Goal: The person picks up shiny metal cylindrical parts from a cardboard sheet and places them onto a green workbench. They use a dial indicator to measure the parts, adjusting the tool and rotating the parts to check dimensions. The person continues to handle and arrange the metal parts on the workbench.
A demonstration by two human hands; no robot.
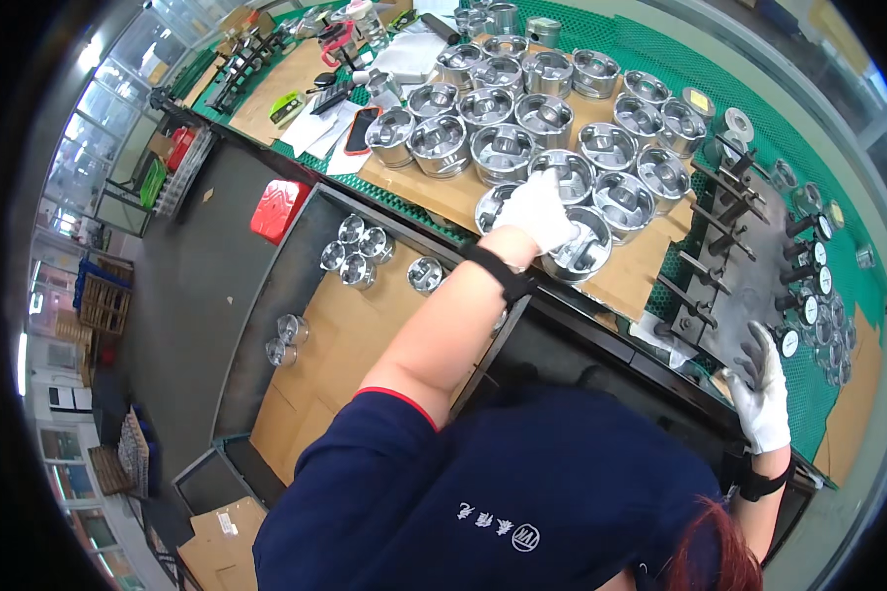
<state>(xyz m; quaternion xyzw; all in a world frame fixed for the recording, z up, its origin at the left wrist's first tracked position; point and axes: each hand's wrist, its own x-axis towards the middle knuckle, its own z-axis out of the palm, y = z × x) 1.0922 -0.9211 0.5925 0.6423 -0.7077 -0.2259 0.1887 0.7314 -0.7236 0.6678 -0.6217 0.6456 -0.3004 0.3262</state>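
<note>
My left hand [537, 215], in a white glove, is over the near edge of a group of shiny metal pistons. Its fingers are bunched together beside a piston [583, 261] and another piston [491, 209]. What they hold, if anything, is hidden under the glove. The pistons stand in rows on a cardboard sheet [626, 276] on the bench. On the right, my gloved right hand [761, 394] is open with its fingers spread, near the edge of a grey metal plate [734, 295]. Nothing shows in it.
Black clamp fixtures [724, 236] and dial gauges [808, 281] stand on the plate. More pistons [828, 340] sit beyond the gauges on green matting. Lower left, a cart with cardboard [315, 364] carries several pistons [358, 269]. A phone [362, 130] and papers lie farther left; a red box [278, 210] is beside the cart.
</note>
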